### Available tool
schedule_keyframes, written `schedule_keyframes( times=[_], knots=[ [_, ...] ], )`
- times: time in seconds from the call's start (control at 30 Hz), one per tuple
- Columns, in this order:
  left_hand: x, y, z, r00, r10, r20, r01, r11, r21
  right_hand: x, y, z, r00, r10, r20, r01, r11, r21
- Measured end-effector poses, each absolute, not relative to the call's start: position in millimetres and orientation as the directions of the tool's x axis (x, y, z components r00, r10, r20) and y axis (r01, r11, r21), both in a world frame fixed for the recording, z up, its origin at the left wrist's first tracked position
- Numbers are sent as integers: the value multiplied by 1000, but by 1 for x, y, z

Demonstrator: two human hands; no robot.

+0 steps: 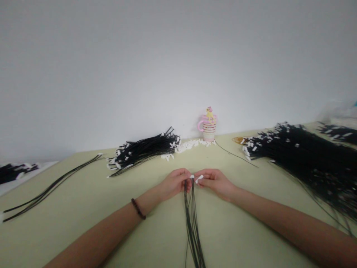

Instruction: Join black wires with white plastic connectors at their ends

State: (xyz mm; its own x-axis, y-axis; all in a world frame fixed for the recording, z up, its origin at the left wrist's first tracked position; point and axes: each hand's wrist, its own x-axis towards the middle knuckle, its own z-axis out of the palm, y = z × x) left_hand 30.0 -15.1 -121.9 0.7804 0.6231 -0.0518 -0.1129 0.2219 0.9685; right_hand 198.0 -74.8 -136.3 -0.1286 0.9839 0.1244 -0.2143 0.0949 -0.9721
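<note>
My left hand (178,183) is closed on the upper end of several thin black wires (192,223), which hang down toward the table's near edge. A small white connector (192,176) sits at the top of these wires, between my two hands. My right hand (216,182) is closed too, with thumb and forefinger pinching a second small white connector (199,179) just right of the wires. Its fingertips are close to the first connector; whether they touch it I cannot tell.
Bundles of black wires with white ends lie at back left (147,149) and right (301,156). Loose white connectors (192,144) are heaped before a pink striped mug (209,128). A few longer wires (52,184) lie at left, and a single wire (237,154) curves right of the mug.
</note>
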Motion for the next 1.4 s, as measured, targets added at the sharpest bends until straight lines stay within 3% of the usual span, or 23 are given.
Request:
schedule_keyframes(
  times=[0.3,0.43,0.67,0.97,1.23,1.3,1.4],
  knots=[
    [29,-15,-122,800,598,-53,-112,236,965,198,-74,-132,-44,999,19,-396,0,-918],
    [29,-14,-121,814,579,-42,-120,239,964,199,-74,-131,-37,999,19,-397,2,-918],
    [21,1,-119,829,510,-229,-119,562,818,198,-74,-130,-40,997,64,-380,44,-924],
    [20,-5,-117,849,523,-80,-231,502,834,201,-73,-131,-44,998,50,-388,29,-921],
    [17,-5,-115,861,476,-178,-139,557,819,201,-73,-128,-44,999,29,-393,9,-919],
    [20,-5,-115,817,549,-178,-168,522,837,201,-72,-129,-46,999,27,-389,7,-921],
    [26,-3,-115,620,777,-109,-234,316,919,201,-73,-132,-55,998,41,-372,17,-928]
  ],
)
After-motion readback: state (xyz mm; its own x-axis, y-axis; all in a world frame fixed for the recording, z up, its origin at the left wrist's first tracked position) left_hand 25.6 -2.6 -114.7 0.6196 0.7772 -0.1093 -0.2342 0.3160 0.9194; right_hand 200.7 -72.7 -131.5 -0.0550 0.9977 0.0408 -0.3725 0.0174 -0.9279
